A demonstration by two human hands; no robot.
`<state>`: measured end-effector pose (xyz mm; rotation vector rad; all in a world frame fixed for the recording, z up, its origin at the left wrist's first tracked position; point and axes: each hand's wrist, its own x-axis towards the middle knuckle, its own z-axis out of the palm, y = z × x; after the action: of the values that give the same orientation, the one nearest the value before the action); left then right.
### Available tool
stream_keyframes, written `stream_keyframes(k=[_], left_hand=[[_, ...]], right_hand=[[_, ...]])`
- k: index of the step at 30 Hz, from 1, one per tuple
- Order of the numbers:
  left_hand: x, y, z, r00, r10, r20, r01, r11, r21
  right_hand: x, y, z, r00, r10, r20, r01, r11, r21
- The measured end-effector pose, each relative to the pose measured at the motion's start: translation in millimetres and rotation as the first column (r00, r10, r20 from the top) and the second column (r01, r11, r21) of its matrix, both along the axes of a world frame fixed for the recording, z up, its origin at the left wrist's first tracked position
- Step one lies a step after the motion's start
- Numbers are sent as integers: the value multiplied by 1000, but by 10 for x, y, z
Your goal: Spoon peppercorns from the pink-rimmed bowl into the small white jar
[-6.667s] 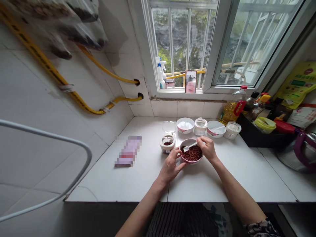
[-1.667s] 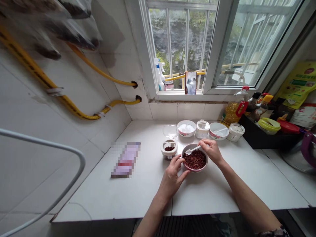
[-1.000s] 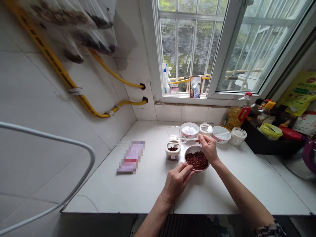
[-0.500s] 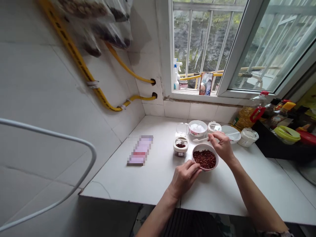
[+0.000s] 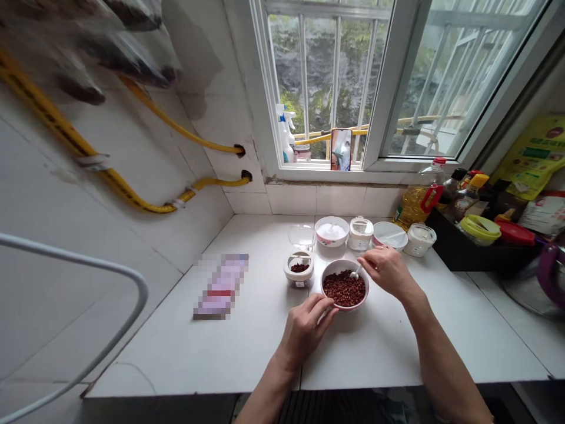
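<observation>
My left hand (image 5: pixel 305 325) pinches the near left rim of a round bowl (image 5: pixel 364 301), which stands on the counter. Small reddish-brown grains (image 5: pixel 344 288), like Sichuan peppercorns, fill much of it. Closed around the handle of a small white spoon (image 5: pixel 355 273), my right hand (image 5: pixel 387 270) is above the bowl's right rim, and the spoon's tip is at the grains. Just left of the bowl stands a small jar (image 5: pixel 299 275) with its clear lid (image 5: pixel 302 235) flipped up and some dark red grains inside.
Behind are a bowl of white powder (image 5: pixel 332 229), two white-lidded jars (image 5: pixel 361 233) and a bowl with a white spoon (image 5: pixel 390 236). An oil bottle (image 5: pixel 419 197) and a black seasoning box (image 5: pixel 463 241) stand at right. A blurred purple packet (image 5: pixel 223 285) lies left. A phone (image 5: pixel 341 149) leans at the window.
My right hand has lowered the spoon from beyond the bowl to the grains. My left hand stays on the rim. The whole view has shifted, so things appear further left.
</observation>
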<state>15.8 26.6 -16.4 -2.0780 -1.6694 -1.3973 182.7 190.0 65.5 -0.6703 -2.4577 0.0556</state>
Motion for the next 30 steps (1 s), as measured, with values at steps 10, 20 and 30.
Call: stream_keyframes(k=[10,20,30], left_hand=[[2,-3,-26,1000,-16,20,16,1000,-22],[13,2,-2,999,-37,11,37,999,21],[11,7,22,999,-30,-10,31,997,65]], right_hand=[[-117,24,-127,993,-61,-98,62,998,14],[-169,35,-187,974,-17,-227,-23,984,-174],[-293,-27,-284,978,11,-208,-75,950,-303]])
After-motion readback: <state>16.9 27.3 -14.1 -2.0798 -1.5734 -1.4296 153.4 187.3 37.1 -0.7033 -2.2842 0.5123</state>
